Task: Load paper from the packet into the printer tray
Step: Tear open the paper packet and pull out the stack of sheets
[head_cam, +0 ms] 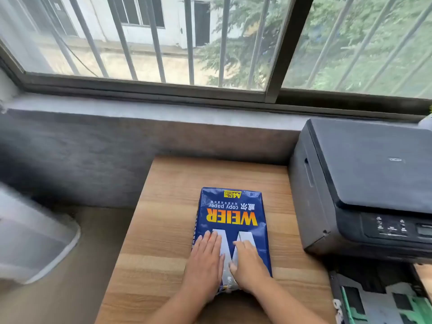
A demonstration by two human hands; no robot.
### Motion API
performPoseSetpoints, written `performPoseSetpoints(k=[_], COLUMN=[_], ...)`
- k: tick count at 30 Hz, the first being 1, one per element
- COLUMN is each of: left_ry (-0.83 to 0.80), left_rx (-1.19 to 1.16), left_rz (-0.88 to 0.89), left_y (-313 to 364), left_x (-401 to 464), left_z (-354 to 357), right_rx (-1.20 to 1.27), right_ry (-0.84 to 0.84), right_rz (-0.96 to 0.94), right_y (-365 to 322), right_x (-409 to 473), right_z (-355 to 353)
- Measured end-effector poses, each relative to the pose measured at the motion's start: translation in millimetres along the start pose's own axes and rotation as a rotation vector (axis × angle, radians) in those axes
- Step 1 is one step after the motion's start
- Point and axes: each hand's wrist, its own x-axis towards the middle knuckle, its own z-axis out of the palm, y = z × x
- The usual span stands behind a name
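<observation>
So the paper packet [230, 230] runs lengthwise near-to-far, left hand [205, 260] and right hand [247, 263] flat, open, gripping nothing on its near end, printer tray [378, 300] off right.

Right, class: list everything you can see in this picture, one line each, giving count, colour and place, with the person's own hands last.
Paper packet: one, blue with yellow lettering, lying flat on the table, centre.
Table: one, wood-grain brown, under the packet.
Printer: one, black, right of the packet.
Printer tray: one, black with green parts, pulled out, bottom right.
Window: one, dark frame with grey bars, across the top.
Pale object: one, whitish, blurred, far left.
Left hand: flat on the packet's near end.
Right hand: flat on the packet beside it.
</observation>
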Motion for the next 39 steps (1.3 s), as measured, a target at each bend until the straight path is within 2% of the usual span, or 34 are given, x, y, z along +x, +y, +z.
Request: performPoseSetpoints(k=[7,15,19,23,30,35,39], left_ry=[-0.043,-0.068,-0.111,-0.171,-0.214,-0.205,-0.233], left_rx=[-0.035,-0.025,-0.008,0.0,0.069,0.03,-0.009], left_rz=[0.075,0.094,0.083,0.037,0.026,0.035,0.022], left_y=[-17.2,-18.7,-16.8,-12.5,-9.5,-8.3,-7.9], left_x=[-12.9,-18.3,-15.8,-13.2,-9.7,-10.2,-8.6], left_z=[51.1,51.2,46.8,48.8,48.0,52.0,49.8], right_rx=[0.125,0.218,0.186,-0.008,0.047,0.069,-0.055], right_ry=[0.096,0.288,0.277,0.186,0.145,0.211,0.215], right_rz=[0.032,0.092,0.072,-0.068,-0.091,-0.069,-0.233], right_y=[19.1,28.2,36.1,39.6,42.4,42.1,48.5], right_x=[7.2,9.9,12.0,9.9,18.7,17.7,11.9], right_z=[57.4,66.6,61.8,57.6,38.5,46.0,51.3])
